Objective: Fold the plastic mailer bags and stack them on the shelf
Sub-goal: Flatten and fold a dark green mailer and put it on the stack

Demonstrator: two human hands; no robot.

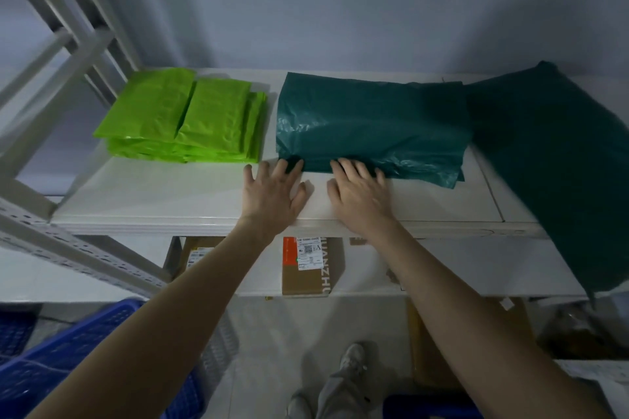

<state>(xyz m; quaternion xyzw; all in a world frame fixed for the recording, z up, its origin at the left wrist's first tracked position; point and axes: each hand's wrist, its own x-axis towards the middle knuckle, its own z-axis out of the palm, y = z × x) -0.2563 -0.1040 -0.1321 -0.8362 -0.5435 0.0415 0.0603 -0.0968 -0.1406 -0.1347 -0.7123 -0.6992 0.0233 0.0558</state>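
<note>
Head view: shelf seen from above and in front, both forearms reaching up from 6 o'clock.
Shelf [170, 194]: white board on a pale metal frame, spanning the middle of the picture; a lower board shows beneath it.
Dark green bags [371, 122]: a folded pile lying flat on the shelf, just right of centre, its near edge toward 6 o'clock.
Left hand [272, 194]: fingers straight and spread, palm down on the shelf; the longer fingertips touch the near left corner of the dark green bags, the thumb points toward 3 o'clock.
Right hand [360, 192]: fingers straight and close together, palm down; the fingertips rest on the near edge of the dark green bags, at 3 o'clock from the left hand and apart from it.
Loose dark green bag [551, 160]: unfolded sheet at 3 o'clock from the pile, draped over the right end of the shelf and hanging past the lower board; whether it joins the pile cannot be told.
Light green bags [183, 119]: folded stack at 9 o'clock from the dark green bags, near them but not touching, two folded pieces side by side on top.
Cardboard box [309, 265]: on the lower board at 6 o'clock from the hands, with a white printed label on top.
Blue crate [68, 360]: at 7 o'clock, on the floor.
Shoe [352, 359]: pale, at 6 o'clock on the tiled floor.
</note>
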